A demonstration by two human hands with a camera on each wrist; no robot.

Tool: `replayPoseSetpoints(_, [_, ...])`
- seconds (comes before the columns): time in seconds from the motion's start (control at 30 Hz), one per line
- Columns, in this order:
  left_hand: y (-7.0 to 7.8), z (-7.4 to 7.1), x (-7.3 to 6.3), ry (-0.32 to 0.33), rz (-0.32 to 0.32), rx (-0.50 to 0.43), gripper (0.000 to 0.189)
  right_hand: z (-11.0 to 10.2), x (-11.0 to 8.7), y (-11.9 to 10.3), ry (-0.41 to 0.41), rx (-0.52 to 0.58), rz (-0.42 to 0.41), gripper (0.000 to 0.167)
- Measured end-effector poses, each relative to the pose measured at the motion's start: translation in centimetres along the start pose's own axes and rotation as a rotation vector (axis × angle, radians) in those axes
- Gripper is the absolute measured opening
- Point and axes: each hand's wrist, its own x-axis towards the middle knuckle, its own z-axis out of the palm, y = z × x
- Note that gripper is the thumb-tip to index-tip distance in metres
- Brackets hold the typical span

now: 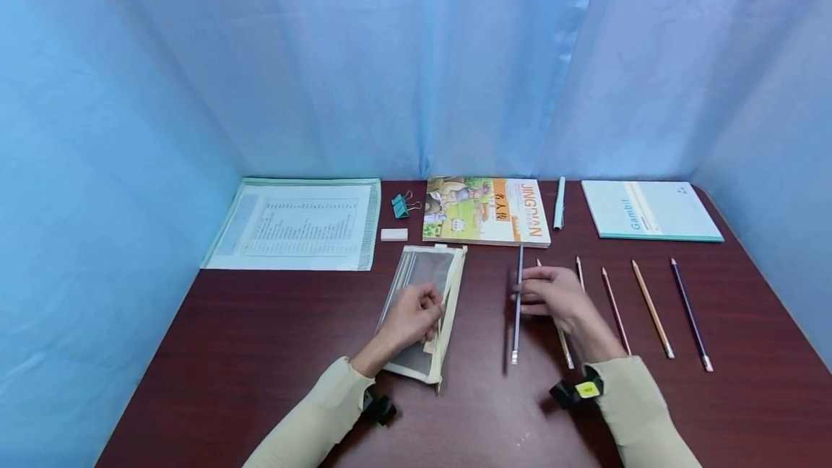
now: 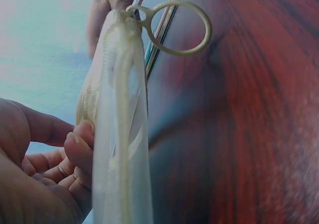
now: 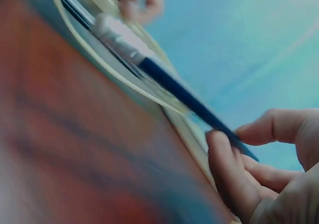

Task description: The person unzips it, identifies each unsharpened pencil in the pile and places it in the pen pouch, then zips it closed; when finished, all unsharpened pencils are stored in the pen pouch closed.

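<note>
My left hand (image 1: pixel 414 315) pinches the cream zipper edge of a see-through mesh pencil pouch (image 1: pixel 411 361) on the table. In the left wrist view the pouch (image 2: pixel 124 149) is seen from its end, with a cream ring (image 2: pixel 209 32) on it. In the right wrist view its mouth gapes, and dark, slim pencil-like things show inside. My right hand (image 1: pixel 555 293), to the right of the pouch, pinches a dark blue pencil (image 1: pixel 518 316) between thumb and fingers. Its white eraser end (image 3: pixel 122 40) points toward me in the head view and overlaps the pouch's mouth in the right wrist view.
Several pencils (image 1: pixel 652 309) lie in a row at right, one partly behind my right hand. Along the back are a clear document folder (image 1: pixel 292 226), teal binder clip (image 1: pixel 400 206), white eraser (image 1: pixel 393 235), picture-covered book (image 1: pixel 481 211), light blue pen (image 1: pixel 560 202) and Gambit notebook (image 1: pixel 650 209).
</note>
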Motion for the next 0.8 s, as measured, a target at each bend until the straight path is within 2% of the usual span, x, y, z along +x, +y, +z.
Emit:
replayPoseSetpoints(0.13, [-0.1,0.1,0.0,0.008,-0.003,-0.005,0.012,2.7,0.7,1.0,-0.033,0.126,0.007,0.039])
replayPoseSetpoints(0.3, [-0.2,0.1,0.1,0.014,0.0,-0.004,0.011,5.9,1.7,1.8,0.041,0.238,-0.009,0.037])
replayPoseSetpoints(0.4, [-0.1,0.1,0.1,0.013,-0.001,0.001,0.011,7.6,2.1,2.1,0.076,0.266,-0.016,0.034])
replayPoseSetpoints(0.6, [-0.1,0.0,0.1,0.012,-0.004,0.004,0.011,9.9,1.9,2.2,0.025,0.186,0.026,0.038])
replayPoseSetpoints(0.8, [0.1,-0.1,0.1,0.004,-0.004,0.005,0.011,10.3,1.4,1.9,-0.021,0.048,0.021,0.035])
